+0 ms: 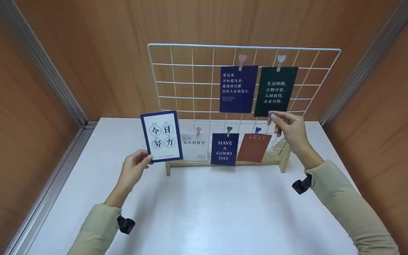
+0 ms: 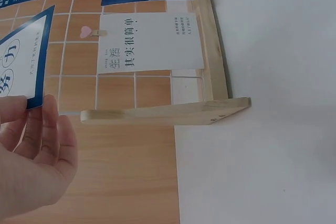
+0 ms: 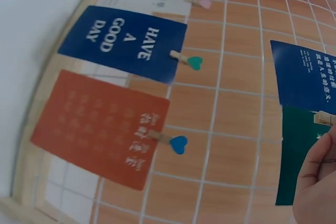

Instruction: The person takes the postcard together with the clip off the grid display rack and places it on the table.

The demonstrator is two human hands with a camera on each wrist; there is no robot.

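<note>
My left hand [image 1: 134,166] pinches the lower right corner of a white card with a blue border [image 1: 161,136] and large circled characters. It holds this card up at the left, in front of the wire grid. In the left wrist view the thumb lies over the card's corner. My right hand [image 1: 290,129] pinches a small wooden clothespin [image 3: 324,119] between thumb and fingertips. That hand is in front of the grid's right side, at the bottom edge of a dark green card [image 1: 276,90]. A navy card [image 1: 238,88] hangs beside the green one.
The white wire grid [image 1: 192,83] stands in a wooden base [image 1: 190,163] on a white table [image 1: 197,212]. Lower on it hang a white card [image 1: 195,148], a blue HAVE A GOOD DAY card [image 1: 224,161] and an orange card [image 1: 253,150], each under a heart clothespin. Wood panels [image 1: 83,53] enclose the table.
</note>
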